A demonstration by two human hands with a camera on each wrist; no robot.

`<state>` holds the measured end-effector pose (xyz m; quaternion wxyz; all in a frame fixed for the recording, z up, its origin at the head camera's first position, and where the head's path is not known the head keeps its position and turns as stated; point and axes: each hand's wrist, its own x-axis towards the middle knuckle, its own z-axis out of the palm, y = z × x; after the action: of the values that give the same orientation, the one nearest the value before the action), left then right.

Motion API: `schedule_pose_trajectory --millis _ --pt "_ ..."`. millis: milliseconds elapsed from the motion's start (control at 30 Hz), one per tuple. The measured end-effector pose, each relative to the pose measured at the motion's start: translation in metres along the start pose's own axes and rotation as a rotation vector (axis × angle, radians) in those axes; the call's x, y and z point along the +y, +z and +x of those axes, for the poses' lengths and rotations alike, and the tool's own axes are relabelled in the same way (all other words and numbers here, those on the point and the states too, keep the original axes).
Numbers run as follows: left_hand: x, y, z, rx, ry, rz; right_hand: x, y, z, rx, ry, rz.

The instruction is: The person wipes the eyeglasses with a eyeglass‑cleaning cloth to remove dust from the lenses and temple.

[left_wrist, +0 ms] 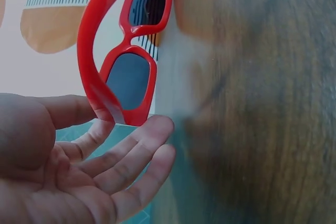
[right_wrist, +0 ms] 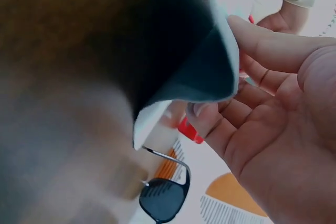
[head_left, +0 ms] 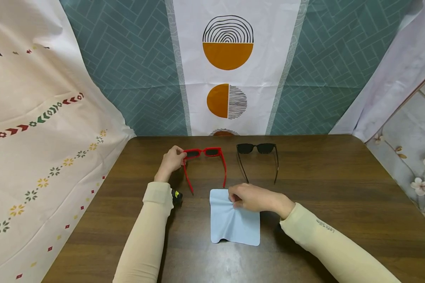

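Note:
At the back left of the table, my left hand [head_left: 171,160] pinches a pair of red sunglasses [head_left: 212,152] by the left front corner, near the hinge. Their temples are unfolded and point toward me. In the left wrist view, thumb and index finger grip the red frame [left_wrist: 85,45] while the other fingers are loosely extended. My right hand [head_left: 256,198] pinches the upper part of a light blue cloth [head_left: 221,224], which is creased around the fingertips. The right wrist view shows the cloth [right_wrist: 210,72] lifted at the pinch, its underside in shadow.
Black sunglasses [head_left: 265,148] with unfolded temples lie at the back, right of the red pair and beyond my right hand. The brown wooden table [head_left: 326,173] ends at a patterned teal and white curtain [head_left: 138,70]. Fabric also hangs on both sides.

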<state>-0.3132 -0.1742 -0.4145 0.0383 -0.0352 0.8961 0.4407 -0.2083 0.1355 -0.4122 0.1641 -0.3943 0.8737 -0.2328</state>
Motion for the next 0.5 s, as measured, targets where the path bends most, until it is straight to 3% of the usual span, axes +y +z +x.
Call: schedule_pose_trajectory --millis 233,500 --pt "0.0004 0.0008 0.0025 -0.016 -0.006 -0.099 -0.0022 -0.0072 -0.0034 0.018 0.031 -0.010" --pt "-0.0003 -0.0007 -0.0007 -0.007 -0.005 -0.121 -0.0049 -0.0108 -0.0044 0.015 0.038 -0.045"
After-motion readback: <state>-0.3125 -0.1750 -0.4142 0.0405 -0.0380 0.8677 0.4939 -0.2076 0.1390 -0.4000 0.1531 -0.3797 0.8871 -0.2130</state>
